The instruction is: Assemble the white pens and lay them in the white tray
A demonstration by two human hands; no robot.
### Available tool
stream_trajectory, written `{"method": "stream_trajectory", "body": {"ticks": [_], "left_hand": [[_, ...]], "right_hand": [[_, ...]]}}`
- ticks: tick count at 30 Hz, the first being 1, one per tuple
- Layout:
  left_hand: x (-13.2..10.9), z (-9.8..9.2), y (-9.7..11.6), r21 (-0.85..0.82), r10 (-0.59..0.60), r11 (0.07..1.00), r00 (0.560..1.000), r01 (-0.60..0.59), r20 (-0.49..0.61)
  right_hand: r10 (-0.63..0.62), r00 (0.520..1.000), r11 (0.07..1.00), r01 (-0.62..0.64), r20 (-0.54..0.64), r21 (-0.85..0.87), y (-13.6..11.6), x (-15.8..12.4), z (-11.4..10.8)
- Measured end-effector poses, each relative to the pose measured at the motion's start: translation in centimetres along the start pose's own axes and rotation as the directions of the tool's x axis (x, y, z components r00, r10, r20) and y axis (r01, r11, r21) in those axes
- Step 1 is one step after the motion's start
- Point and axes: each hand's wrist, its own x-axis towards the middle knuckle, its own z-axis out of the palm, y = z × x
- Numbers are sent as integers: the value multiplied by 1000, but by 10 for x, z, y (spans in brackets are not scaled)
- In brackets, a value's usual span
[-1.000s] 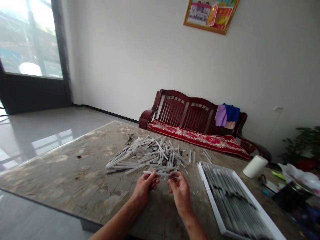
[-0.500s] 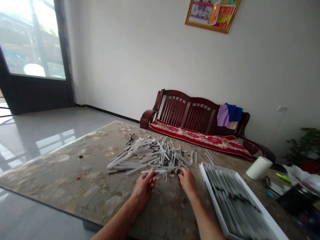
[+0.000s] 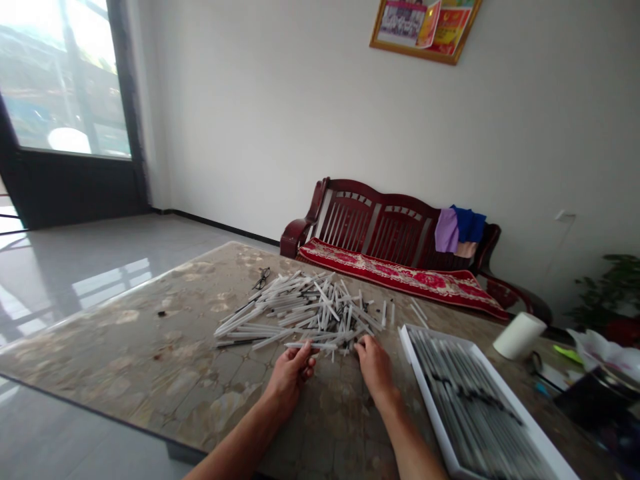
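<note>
A loose heap of white pen tubes [image 3: 300, 310] with several small black parts lies in the middle of a marbled table [image 3: 125, 353]. My left hand [image 3: 290, 373] pinches one white tube [image 3: 313, 345] and holds it level just above the table at the heap's near edge. My right hand [image 3: 374, 363] rests at the heap's near right edge, its fingertips curled into the pieces there; what they touch is too small to make out. A white tray [image 3: 425, 400] filled with rows of finished pens lies right of my right hand.
A pair of glasses [image 3: 261, 277] lies at the heap's far left. A white roll [image 3: 518, 335], scissors and dark clutter sit at the table's far right. A red-cushioned wooden bench [image 3: 400, 247] stands behind the table, and a glossy tiled floor stretches left.
A second ago both hands held one tube between them. My right hand has let go and reached forward to the heap's edge; my left hand keeps the tube.
</note>
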Motion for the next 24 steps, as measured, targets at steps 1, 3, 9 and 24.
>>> {"method": "stream_trajectory", "body": {"ticks": [1, 3, 9, 24], "left_hand": [[0, 0, 0, 4, 5, 1000, 1000, -5, -1], [-1, 1, 0, 14, 15, 1000, 1000, -15, 3], [-2, 1, -1, 53, 47, 997, 999, -47, 10], [0, -1, -4, 65, 64, 996, 998, -65, 10]], "right_hand": [[44, 999, 986, -42, -7, 161, -1, -1, 0], [123, 992, 858, -120, 29, 499, -8, -7, -1], [187, 974, 463, -204, 130, 863, -41, -35, -3], [189, 979, 455, -150, 70, 878, -50, -45, 3]]}}
